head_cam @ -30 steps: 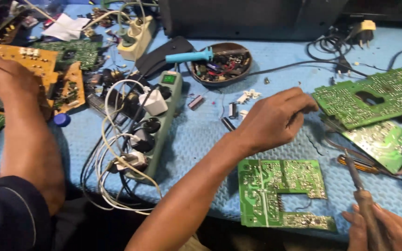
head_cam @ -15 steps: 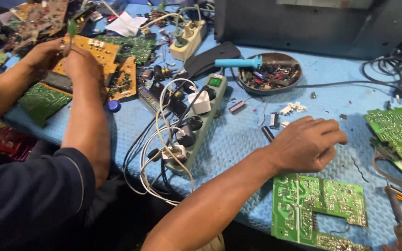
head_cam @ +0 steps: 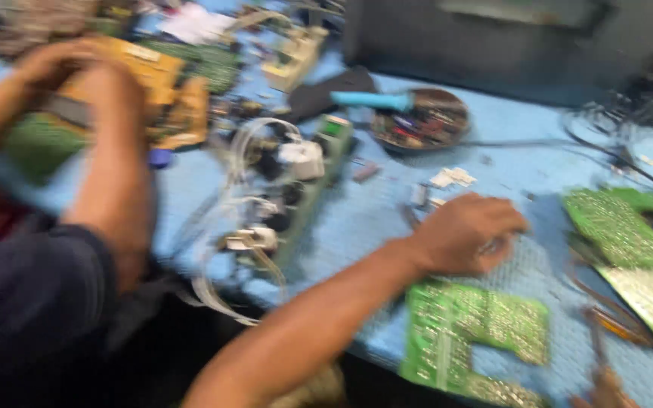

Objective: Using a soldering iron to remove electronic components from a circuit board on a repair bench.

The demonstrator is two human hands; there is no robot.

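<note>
In the head view everything is smeared by motion. The person's left hand (head_cam: 466,234) sits right of the frame's middle, palm down on the blue bench (head_cam: 515,143). Its fingers are curled loosely under, and I cannot tell whether they pinch anything. Just above it, slightly left, lie a few small white parts (head_cam: 451,177). Just below it, at the lower edge, lies a green circuit board (head_cam: 478,332) with a notch cut from one corner.

Only a sliver of the right hand (head_cam: 606,389) shows at the bottom right edge. A thin tool (head_cam: 595,340) rises from it, but the blur hides whether the fingers close on it. More green boards (head_cam: 629,227) lie at the right edge.

At upper left, a co-worker in a dark sleeve (head_cam: 32,302) has both hands (head_cam: 77,72) on a yellow-brown board (head_cam: 153,83). A power strip (head_cam: 307,181), tangled with white cables and plugs, runs through the middle. A round dish of parts (head_cam: 421,125), with a blue-handled tool (head_cam: 376,100) across it, sits above centre.
</note>
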